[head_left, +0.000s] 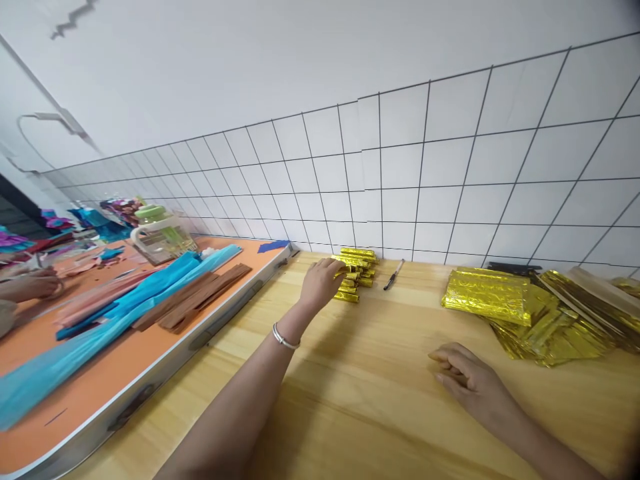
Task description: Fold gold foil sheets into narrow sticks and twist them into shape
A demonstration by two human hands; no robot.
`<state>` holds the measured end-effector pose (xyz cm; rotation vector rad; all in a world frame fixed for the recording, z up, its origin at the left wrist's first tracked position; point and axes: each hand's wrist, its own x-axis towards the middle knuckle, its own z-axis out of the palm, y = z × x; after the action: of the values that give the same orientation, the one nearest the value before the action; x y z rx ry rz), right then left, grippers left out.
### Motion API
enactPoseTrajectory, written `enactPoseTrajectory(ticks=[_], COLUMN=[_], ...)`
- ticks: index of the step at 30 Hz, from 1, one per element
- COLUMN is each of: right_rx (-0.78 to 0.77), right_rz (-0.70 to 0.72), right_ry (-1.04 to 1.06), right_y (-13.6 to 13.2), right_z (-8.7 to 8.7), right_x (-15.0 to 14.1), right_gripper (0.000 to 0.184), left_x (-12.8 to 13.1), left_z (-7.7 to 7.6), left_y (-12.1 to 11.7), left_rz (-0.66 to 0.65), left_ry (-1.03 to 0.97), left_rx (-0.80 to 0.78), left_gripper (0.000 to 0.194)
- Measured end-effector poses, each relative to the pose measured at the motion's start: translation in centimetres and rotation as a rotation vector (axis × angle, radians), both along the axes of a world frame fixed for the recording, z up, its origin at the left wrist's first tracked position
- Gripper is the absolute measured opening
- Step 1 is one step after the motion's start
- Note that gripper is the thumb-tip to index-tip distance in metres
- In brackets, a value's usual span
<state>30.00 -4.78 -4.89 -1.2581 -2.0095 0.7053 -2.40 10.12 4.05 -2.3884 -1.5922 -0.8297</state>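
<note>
My left hand (pixel 323 283), with a silver bangle at the wrist, reaches to a small stack of shiny gold foil rolls (pixel 361 257) by the wall. Its bent fingers close on one roll at the left side of the stack; the fingers partly hide that roll. Over the bare wood to the right hovers my right hand (pixel 467 377), fingers loosely curled, thumb apart, nothing visible in it. Beyond it lies a folded pack of gold foil (pixel 485 293), with loose gold foil strips (pixel 560 333) beside it.
A black pen (pixel 394 275) lies near the wall. On the left, an orange-topped table (pixel 125 387) holds blue strips (pixel 175 277), brown strips (pixel 200 300) and a clear green-lidded jug (pixel 163 233). Another person's hand (pixel 35 283) is at the far left. The tiled wall (pixel 400 160) bounds the back.
</note>
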Motion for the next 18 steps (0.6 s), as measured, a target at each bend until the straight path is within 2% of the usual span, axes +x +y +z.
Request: enactPoseTrajectory(ticks=[4,12,15,18], right_rx=[-0.009,-0.039,-0.043,-0.029], right_rz=[0.021,0.059,0.056,0.06], right_ry=[-0.023,-0.048,-0.049,-0.045], right_y=[0.1,0.0,-0.1,-0.1], right_z=[0.1,1.1,1.4,1.4], right_x=[0.0,-0.4,-0.4,-0.5], right_gripper=[0.02,0.015,0.014,0.014], left_x=[-0.3,2.5,3.0,3.5], left_z=[0.1,1.2,1.7,1.5], left_y=[3.4,8.6,9.2,7.8], left_rz=[0.04,0.028,0.027,-0.019], left_ry=[0.097,0.215,0.226,0.244], left_rx=[-0.035,-0.066,-0.07,-0.074], left_gripper=[0.015,0.017,0.026,0.028])
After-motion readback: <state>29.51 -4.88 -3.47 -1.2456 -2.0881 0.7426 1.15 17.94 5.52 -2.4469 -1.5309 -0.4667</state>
